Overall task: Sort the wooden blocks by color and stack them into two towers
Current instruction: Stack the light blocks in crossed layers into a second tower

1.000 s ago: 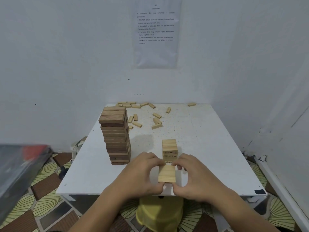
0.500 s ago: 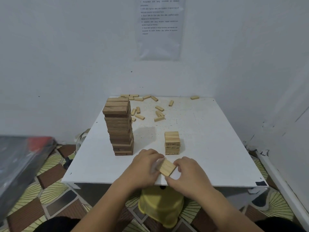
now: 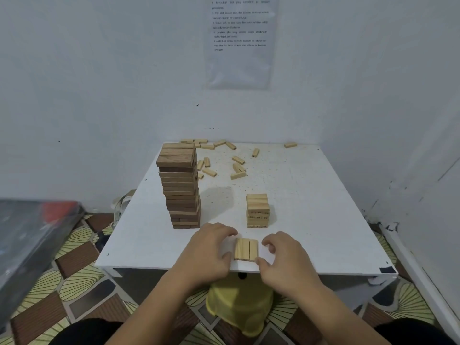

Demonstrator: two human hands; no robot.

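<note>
At the near edge of the bench [image 3: 311, 215], a row of three pale blocks [image 3: 246, 249] lies flat, side by side, between the person's hands. The left hand [image 3: 211, 252] has its fingers [image 3: 230, 232] curled at the row's far left corner. Whether they press the wood or only hover beside it cannot be told. The right hand [image 3: 282, 255] has its thumb tip at the near right corner, and its curled fingers [image 3: 268, 242] stand a little off the row's right side, so a grip cannot be confirmed there either.

Just beyond the row stands the short pale tower [image 3: 258, 210], only a few layers high. To its left, well apart, rises the much taller dark tower [image 3: 180, 188]. Loose pale blocks [image 3: 237, 168] lie scattered toward the far edge by the wall.

The step in hand looks like squaring three blocks into one layer for the pale tower, while the dark sorting seems finished. The next move calls for pinching the row from both sides so it stays together, lifting it level, and setting it crosswise on the tower's top layer without nudging the tower.
</note>
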